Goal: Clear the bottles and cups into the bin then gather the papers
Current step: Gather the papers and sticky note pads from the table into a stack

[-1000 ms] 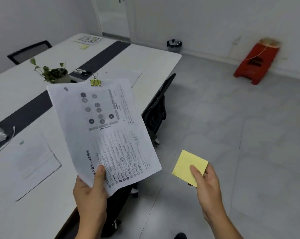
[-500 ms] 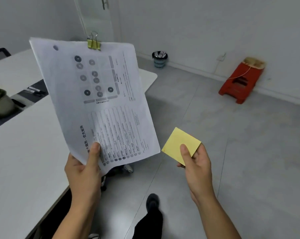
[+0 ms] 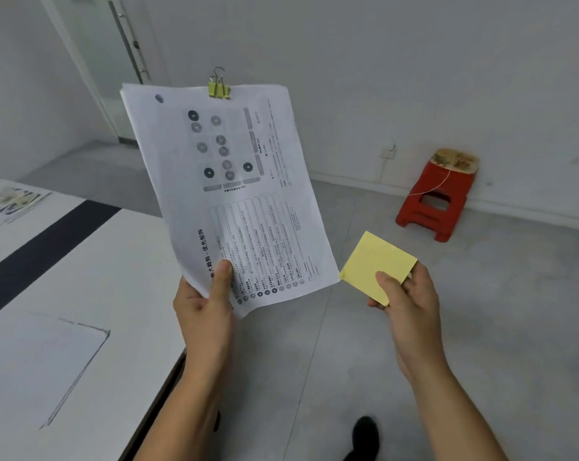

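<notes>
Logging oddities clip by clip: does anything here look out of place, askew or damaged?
Only the red stool by the wall: it looks tilted, with a thin cord draped across it. The clipped papers in the left hand and the yellow note in the right hand look intact.

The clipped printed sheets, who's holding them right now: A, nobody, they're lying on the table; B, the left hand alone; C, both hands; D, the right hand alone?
B: the left hand grips the clipped printed sheets near their lower edge, thumb on the front, while the right hand pinches only a yellow sticky pad.
</notes>
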{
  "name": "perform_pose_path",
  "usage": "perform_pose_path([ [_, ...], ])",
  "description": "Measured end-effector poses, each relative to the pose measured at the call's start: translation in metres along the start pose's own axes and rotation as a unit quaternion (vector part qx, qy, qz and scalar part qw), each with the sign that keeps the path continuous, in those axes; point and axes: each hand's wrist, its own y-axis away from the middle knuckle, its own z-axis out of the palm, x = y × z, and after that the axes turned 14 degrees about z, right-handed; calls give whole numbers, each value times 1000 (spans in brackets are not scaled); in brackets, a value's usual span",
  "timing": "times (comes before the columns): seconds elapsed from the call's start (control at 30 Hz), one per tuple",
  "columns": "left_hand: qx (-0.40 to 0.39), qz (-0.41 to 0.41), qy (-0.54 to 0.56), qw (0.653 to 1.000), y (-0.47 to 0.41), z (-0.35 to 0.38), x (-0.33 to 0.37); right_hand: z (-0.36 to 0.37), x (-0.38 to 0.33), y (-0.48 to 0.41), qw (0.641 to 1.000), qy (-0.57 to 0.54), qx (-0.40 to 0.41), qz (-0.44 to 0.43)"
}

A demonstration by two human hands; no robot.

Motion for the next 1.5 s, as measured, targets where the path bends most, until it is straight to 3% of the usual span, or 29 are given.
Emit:
perform_pose_path([
  [0.23,40,8,-52,998,-108,147,-72,26,-24,-212,998,-39,-36,38],
  [0.47,162,43,-68,983,-229,220,-91,126,-83,-373,984,-2,-176,41],
  [0.73,276,84,-47,956,-379,255,-149,281,-119,-516,953,27,-303,0],
  [1.17,323,118,-64,937,-664,308,-245,506,-144,-744,934,27,-356,-20],
  [1.33,377,130,-120,909,-777,300,-292,632,-118,-829,915,3,-404,2],
  [1.5,445,142,-166,868,-872,277,-306,767,-114,-876,871,6,-489,43],
])
